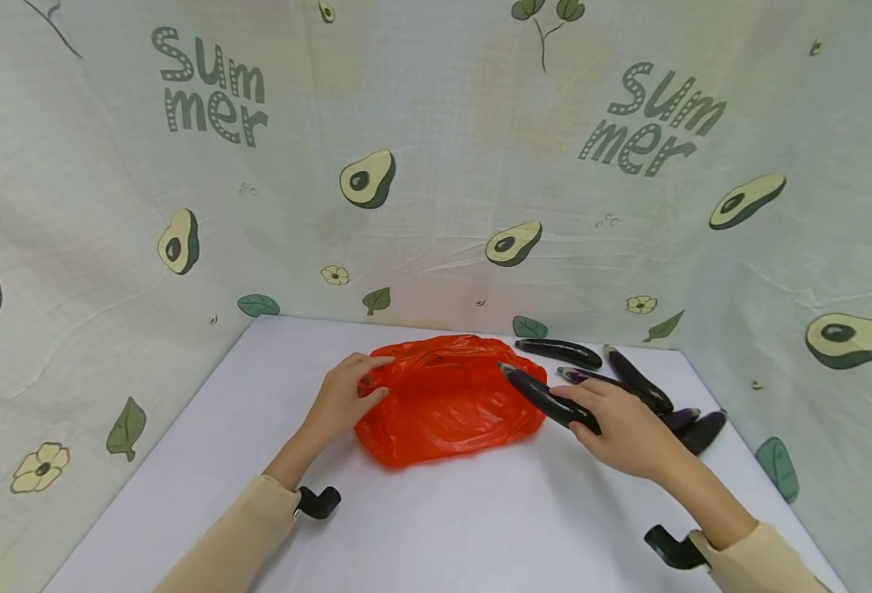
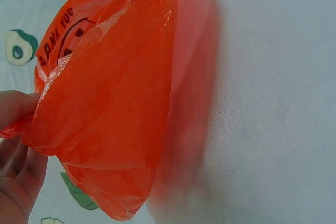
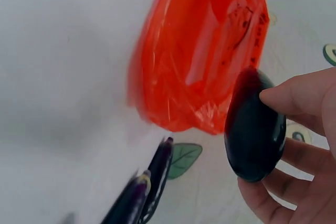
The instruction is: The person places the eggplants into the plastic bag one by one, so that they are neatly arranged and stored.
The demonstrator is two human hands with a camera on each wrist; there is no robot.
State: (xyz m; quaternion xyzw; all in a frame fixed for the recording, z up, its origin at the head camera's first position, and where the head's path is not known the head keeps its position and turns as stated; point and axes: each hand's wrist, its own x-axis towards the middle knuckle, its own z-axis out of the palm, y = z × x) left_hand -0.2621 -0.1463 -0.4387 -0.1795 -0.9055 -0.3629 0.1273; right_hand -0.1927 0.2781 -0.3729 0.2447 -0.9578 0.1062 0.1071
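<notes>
A red plastic bag [image 1: 450, 412] lies on the white table with its mouth spread. At its left rim my left hand [image 1: 347, 391] pinches the plastic between thumb and fingers, seen closely in the left wrist view, where dark print shows on the bag [image 2: 110, 93]. My right hand [image 1: 624, 428] grips a dark purple eggplant [image 1: 547, 397], its stem end pointing over the right side of the bag's opening. In the right wrist view the thumb and fingers close round the blunt end of that eggplant [image 3: 254, 129].
Several more eggplants lie to the right of the bag, one at the back [image 1: 560, 352] and another slanting beside it [image 1: 637, 379]. Some are partly behind my right hand. A cloth printed with avocados [image 1: 436, 107] hangs around the table [image 1: 436, 527].
</notes>
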